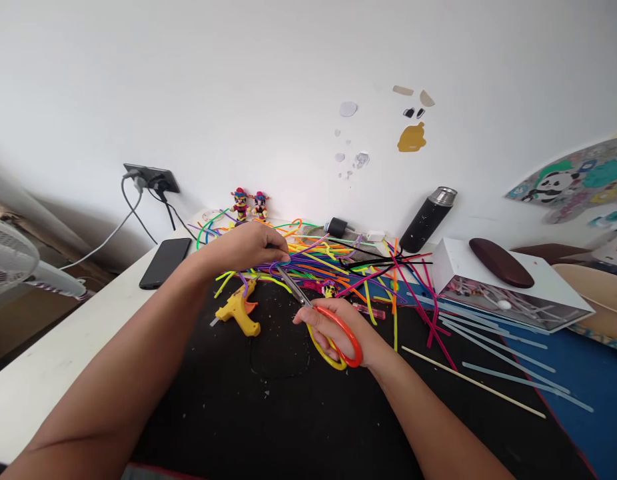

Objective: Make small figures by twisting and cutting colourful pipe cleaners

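Observation:
My right hand (346,330) grips scissors (333,327) with an orange and a yellow handle loop; the blades point up-left toward my left hand. My left hand (248,247) is closed in a pinch on a purple pipe cleaner (268,270) at the near edge of a spread pile of coloured pipe cleaners (338,260). The blade tips lie right beside the pinched pipe cleaner. Both hands hover over a black mat (268,400).
A yellow glue gun (238,310) lies left of the scissors. A black phone (165,261) rests on the white table edge. Two small figurines (249,203), a black flask (428,219), a white box (508,283), clear glue sticks (503,347) and a wooden skewer (473,381) sit around.

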{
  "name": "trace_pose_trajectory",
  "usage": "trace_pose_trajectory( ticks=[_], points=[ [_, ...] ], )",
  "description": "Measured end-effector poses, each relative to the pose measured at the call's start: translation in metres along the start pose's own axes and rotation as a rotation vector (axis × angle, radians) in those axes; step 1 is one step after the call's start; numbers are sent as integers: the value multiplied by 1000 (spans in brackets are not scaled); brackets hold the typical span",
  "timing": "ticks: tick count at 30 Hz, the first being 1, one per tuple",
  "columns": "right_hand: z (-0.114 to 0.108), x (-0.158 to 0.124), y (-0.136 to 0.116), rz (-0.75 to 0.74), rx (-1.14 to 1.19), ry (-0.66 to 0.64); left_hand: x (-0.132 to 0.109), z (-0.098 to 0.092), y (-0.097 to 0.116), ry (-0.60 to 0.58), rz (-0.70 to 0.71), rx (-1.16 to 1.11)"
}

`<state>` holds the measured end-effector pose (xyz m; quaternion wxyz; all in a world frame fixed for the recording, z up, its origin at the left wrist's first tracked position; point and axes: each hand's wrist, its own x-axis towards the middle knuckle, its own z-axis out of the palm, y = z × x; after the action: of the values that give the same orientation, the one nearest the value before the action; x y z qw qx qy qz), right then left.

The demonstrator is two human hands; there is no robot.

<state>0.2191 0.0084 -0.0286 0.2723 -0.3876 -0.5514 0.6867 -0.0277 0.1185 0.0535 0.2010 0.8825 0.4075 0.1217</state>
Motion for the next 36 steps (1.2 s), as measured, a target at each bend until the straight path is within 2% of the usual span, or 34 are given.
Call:
trace_pose_trajectory(
  ticks=[3, 8, 10, 13, 19, 23, 26, 36],
  points=[
    [-1, 2, 1, 3, -35, 45, 0, 3, 11, 49, 21, 108],
    [-4, 5, 3, -31, 4, 137, -3, 5, 23, 155, -20, 266],
    [-4, 6, 3, -33, 42, 171, -4, 4, 25, 141, -30, 245],
    [-4, 6, 1, -51, 87, 187, -5, 2, 25, 42, -31, 133],
    [-7, 3, -3, -150, 139, 126, -3, -1, 7, -139, -101, -349],
    [-9, 0, -4, -170, 164, 39, -2, -2, -12, -126, -107, -578],
    [-11, -2, -3, -150, 141, -18, -1, -2, -22, -92, -116, -593],
    [-5, -5, -5, -72, 77, -126, -4, -4, -28, -194, -127, -543]
  ],
)
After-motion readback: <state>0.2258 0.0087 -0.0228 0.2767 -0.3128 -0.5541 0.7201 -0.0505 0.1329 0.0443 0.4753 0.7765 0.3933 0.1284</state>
